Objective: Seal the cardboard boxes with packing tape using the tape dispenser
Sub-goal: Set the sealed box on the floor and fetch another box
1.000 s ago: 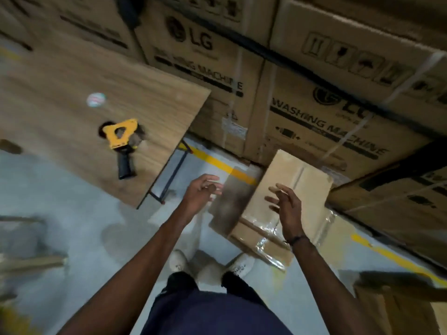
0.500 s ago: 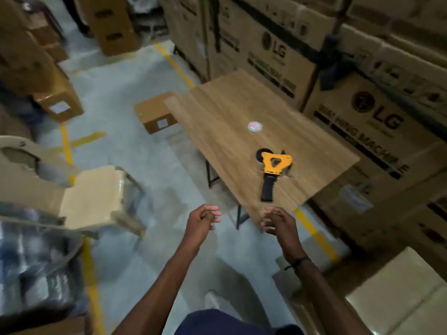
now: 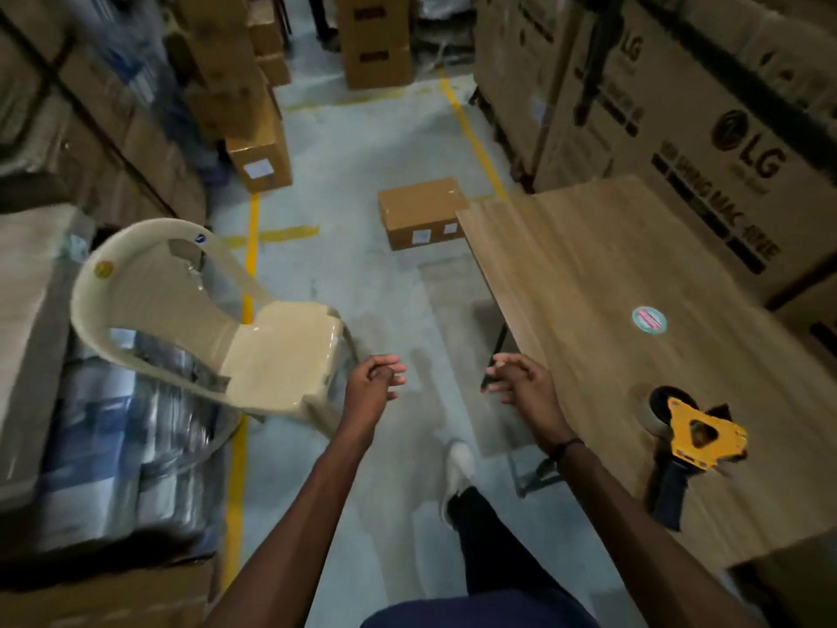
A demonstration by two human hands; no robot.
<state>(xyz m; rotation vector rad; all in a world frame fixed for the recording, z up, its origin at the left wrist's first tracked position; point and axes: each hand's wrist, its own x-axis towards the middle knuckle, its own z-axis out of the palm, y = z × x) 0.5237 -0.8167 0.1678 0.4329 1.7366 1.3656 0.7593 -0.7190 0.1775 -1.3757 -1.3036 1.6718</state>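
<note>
A yellow tape dispenser (image 3: 690, 439) with a black handle lies on the wooden table (image 3: 598, 283) at the right, near its front end. A small cardboard box (image 3: 421, 213) with white labels sits on the floor beyond the table's far corner. My left hand (image 3: 371, 385) hangs over the grey floor with loosely curled fingers, holding nothing. Over the table's left edge floats my right hand (image 3: 521, 383), fingers also loosely curled and empty, well left of the dispenser.
A beige plastic chair (image 3: 253, 351) stands on the left over wrapped bundles (image 3: 113, 455). Large LG cartons (image 3: 706, 129) line the right wall behind the table. More boxes (image 3: 260, 163) stack along the aisle's left and far end. Yellow floor lines (image 3: 240, 446) mark the aisle.
My view has swung left, away from the flat cardboard on the floor, down the aisle. The table and dispenser now sit at the right. Both hands stay empty in front of me.
</note>
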